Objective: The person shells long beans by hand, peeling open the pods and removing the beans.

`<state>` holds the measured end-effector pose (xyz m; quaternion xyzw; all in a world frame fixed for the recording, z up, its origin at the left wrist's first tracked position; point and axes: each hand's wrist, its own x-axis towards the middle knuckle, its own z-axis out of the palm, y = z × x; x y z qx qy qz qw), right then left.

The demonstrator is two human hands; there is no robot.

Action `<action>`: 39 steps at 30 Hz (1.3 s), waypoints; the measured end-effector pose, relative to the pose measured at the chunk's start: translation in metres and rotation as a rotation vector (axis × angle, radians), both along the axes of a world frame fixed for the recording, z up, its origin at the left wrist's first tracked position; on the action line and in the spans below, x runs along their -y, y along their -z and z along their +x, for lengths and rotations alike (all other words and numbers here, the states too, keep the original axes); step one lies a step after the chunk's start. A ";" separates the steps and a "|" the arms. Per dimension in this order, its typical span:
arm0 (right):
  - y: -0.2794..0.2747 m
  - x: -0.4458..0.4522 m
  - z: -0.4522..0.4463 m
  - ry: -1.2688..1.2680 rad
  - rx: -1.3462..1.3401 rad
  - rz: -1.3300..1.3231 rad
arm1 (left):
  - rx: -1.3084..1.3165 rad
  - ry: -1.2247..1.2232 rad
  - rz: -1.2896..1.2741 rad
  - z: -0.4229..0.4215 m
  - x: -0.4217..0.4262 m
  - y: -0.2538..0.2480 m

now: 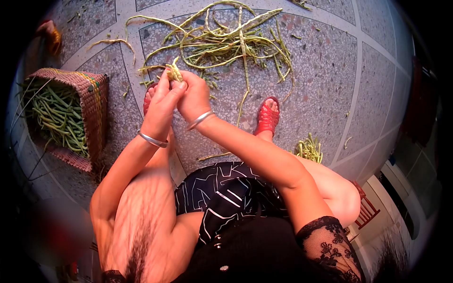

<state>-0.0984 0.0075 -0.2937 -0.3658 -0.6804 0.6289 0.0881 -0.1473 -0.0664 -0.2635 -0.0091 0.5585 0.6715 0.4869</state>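
Pale-green yardlong bean pieces [174,73] — likely light, crisp, best held mid-bundle — poke up from between left hand [163,96] and right hand [194,94], both gripping them, near tangled beans [222,49] on terrazzo floor [321,70].

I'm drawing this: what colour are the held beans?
The beans look pale yellow-green in the head view.

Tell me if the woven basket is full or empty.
Not empty: the woven basket holds many green beans, which show across most of its opening. I cannot tell how deep they go.
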 end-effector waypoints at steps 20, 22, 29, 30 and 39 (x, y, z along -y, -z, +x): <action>0.013 -0.296 0.275 -0.821 0.685 0.680 | 0.268 -0.186 -0.074 -0.009 0.018 0.009; 0.014 -0.321 0.316 -0.877 0.852 0.690 | 0.285 -0.200 -0.075 -0.010 0.022 0.013; 0.017 -0.348 0.362 -0.993 1.163 0.717 | 0.283 -0.223 -0.114 -0.012 0.022 0.013; 0.020 -0.349 0.358 -0.987 1.177 0.767 | 0.274 -0.229 -0.122 -0.013 0.021 0.012; 0.038 -0.247 0.138 -0.548 0.223 0.717 | 0.262 -0.212 -0.178 -0.011 0.019 0.014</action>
